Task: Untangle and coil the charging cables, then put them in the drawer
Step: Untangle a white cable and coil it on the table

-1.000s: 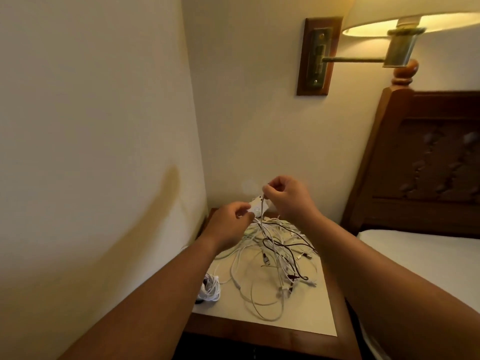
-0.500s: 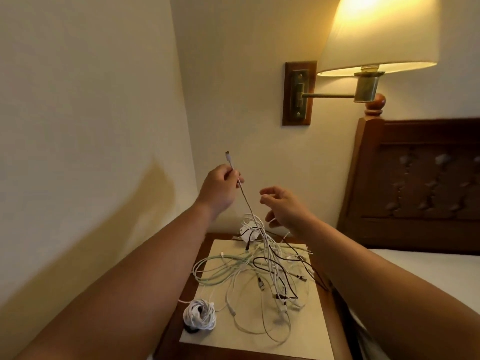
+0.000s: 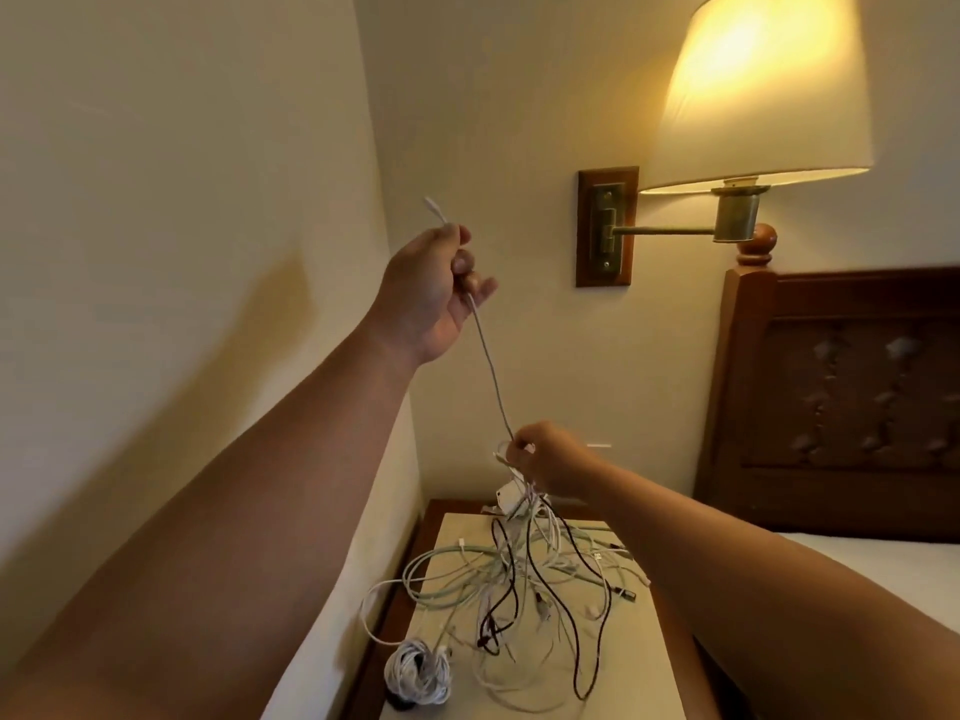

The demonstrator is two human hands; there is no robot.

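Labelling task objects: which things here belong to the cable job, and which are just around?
Job: white cable, held in left hand; tangle, gripped by right hand; coil.
Around: nightstand, lamp, headboard, bed.

Warm lamp (image 3: pixel 753 90) glow, soft focus, wide-angle distortion

We saw nothing but bare limbs on this person. The bare left hand (image 3: pixel 431 298) and the bare right hand (image 3: pixel 550 459) were uncovered. So were the long left forearm (image 3: pixel 234 511) and the long right forearm (image 3: pixel 753 574), from the wrists back to the lower edge of the view. Both forearms looked smooth, broad near the camera and narrower toward the wrists. On the left hand we made out short, rounded nails on the thumb and one fingertip.
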